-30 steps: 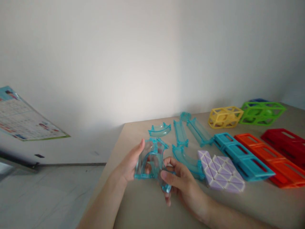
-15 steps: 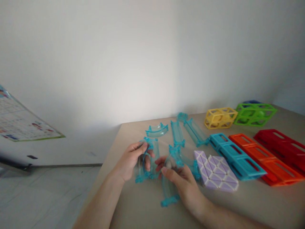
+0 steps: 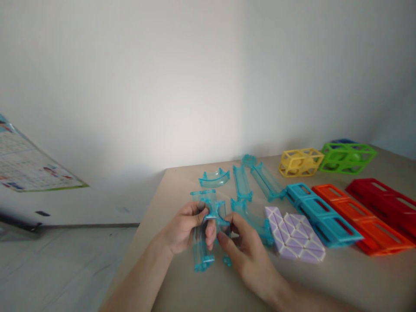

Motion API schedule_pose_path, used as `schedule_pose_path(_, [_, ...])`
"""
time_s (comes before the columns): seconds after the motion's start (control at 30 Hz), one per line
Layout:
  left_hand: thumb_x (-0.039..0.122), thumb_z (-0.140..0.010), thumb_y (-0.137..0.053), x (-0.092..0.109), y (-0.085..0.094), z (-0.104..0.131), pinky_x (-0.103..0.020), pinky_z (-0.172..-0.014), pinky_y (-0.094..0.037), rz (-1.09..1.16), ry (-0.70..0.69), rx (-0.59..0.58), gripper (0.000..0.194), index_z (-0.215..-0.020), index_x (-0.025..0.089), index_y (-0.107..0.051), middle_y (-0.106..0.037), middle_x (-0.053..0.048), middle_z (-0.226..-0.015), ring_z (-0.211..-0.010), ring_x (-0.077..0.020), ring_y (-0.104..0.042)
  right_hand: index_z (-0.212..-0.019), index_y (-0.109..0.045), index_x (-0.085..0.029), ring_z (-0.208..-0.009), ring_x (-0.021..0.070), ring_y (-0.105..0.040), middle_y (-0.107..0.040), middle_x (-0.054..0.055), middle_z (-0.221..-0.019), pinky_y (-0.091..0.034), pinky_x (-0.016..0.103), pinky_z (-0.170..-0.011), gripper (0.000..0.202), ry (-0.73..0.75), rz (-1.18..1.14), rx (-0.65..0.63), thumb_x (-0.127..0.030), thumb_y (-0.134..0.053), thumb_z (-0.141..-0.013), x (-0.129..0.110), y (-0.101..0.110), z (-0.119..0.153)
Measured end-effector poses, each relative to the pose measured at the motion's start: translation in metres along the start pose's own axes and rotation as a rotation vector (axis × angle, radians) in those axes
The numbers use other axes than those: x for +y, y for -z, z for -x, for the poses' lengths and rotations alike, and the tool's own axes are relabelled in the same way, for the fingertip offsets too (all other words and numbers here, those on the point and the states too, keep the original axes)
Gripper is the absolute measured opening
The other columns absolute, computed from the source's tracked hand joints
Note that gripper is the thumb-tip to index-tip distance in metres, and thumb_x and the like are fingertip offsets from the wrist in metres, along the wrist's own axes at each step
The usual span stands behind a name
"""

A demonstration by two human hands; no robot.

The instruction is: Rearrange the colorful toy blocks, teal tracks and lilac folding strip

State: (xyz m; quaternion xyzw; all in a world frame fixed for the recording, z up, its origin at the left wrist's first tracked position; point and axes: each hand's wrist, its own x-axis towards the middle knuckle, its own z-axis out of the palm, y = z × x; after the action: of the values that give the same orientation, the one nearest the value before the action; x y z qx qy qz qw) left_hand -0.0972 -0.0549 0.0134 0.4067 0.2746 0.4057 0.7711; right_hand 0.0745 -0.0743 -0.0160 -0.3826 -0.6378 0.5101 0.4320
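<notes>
My left hand (image 3: 191,225) grips a clear teal curved track piece (image 3: 199,245) between thumb and fingers. Closed on a second clear teal curved track piece (image 3: 221,212), my right hand (image 3: 238,242) is close beside the left. The upper ends of both pieces come together between my hands; whether they are joined I cannot tell. Part of another clear track piece (image 3: 204,193) shows on the table behind my left hand, mostly covered. Just past my right fingers lies a curved track piece (image 3: 251,219).
Farther back are a curved track (image 3: 214,178) and two straight tracks (image 3: 242,182). To the right lie purple triangle tiles (image 3: 297,236), a blue frame stack (image 3: 321,212), an orange stack (image 3: 360,216) and a red stack (image 3: 386,201). Yellow (image 3: 300,162) and green (image 3: 347,157) frames stand behind.
My hands have drawn closer together. The right hand's track piece has lifted and turned, and its end now meets the left one. The left piece has swung round with its lower end toward me.
</notes>
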Motion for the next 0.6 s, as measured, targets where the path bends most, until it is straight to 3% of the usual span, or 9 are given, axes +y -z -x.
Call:
schedule_pose_path(0.1, [0.036, -0.087, -0.059, -0.002, 0.001, 0.002, -0.024, -0.047, -0.050, -0.018, 0.021, -0.070, 0.032, -0.069, 0.010, -0.063, -0.062, -0.006, -0.057, -0.047, -0.0142, -0.061, -0.084, -0.054, -0.018, -0.066, 0.0134, -0.054, -0.059, 0.002, -0.078, -0.040, 0.022, -0.054, 0.020, 0.024, -0.035, -0.005, -0.038, -0.055, -0.088, -0.001, 0.000, 0.000])
schedule_pose_path(0.2, [0.038, -0.085, -0.060, -0.004, 0.003, 0.002, -0.025, -0.048, -0.051, 0.004, 0.029, -0.051, 0.032, -0.071, 0.010, -0.065, -0.065, -0.006, -0.061, -0.047, -0.0143, -0.062, -0.085, -0.053, -0.019, -0.066, 0.0130, -0.054, -0.061, 0.002, -0.078, -0.040, 0.022, -0.056, 0.019, 0.047, -0.073, -0.029, -0.037, -0.055, -0.090, -0.002, 0.001, 0.002])
schedule_pose_path(0.33, [0.038, -0.078, -0.070, -0.003, 0.002, 0.000, -0.024, -0.051, -0.051, -0.009, 0.023, 0.055, 0.031, -0.069, 0.010, -0.064, -0.064, -0.005, -0.061, -0.050, -0.0134, -0.061, -0.084, -0.051, -0.019, -0.067, 0.0129, -0.053, -0.061, 0.002, -0.080, -0.040, 0.023, -0.058, 0.018, 0.072, -0.086, -0.065, -0.035, -0.053, -0.091, -0.003, 0.001, 0.003])
schedule_pose_path(0.47, [0.035, -0.077, -0.072, 0.003, -0.006, 0.000, -0.024, -0.060, -0.051, -0.054, -0.050, 0.223, 0.023, -0.088, 0.016, -0.066, -0.066, -0.002, -0.074, -0.061, -0.0122, -0.061, -0.079, -0.048, -0.019, -0.061, 0.0112, -0.045, -0.050, -0.002, -0.073, -0.037, 0.022, -0.052, 0.021, 0.052, -0.052, 0.015, -0.037, -0.054, -0.090, -0.003, 0.000, 0.002])
schedule_pose_path(0.6, [0.058, -0.072, -0.068, 0.008, -0.011, 0.002, -0.028, -0.064, -0.051, -0.253, -0.151, 0.223, 0.056, -0.114, 0.022, -0.062, -0.065, -0.005, -0.086, -0.075, -0.0183, -0.062, -0.073, -0.046, -0.020, -0.060, 0.0109, -0.042, -0.042, -0.003, -0.068, -0.035, 0.022, -0.052, 0.026, 0.038, -0.050, 0.085, -0.038, -0.054, -0.089, -0.001, 0.000, -0.001])
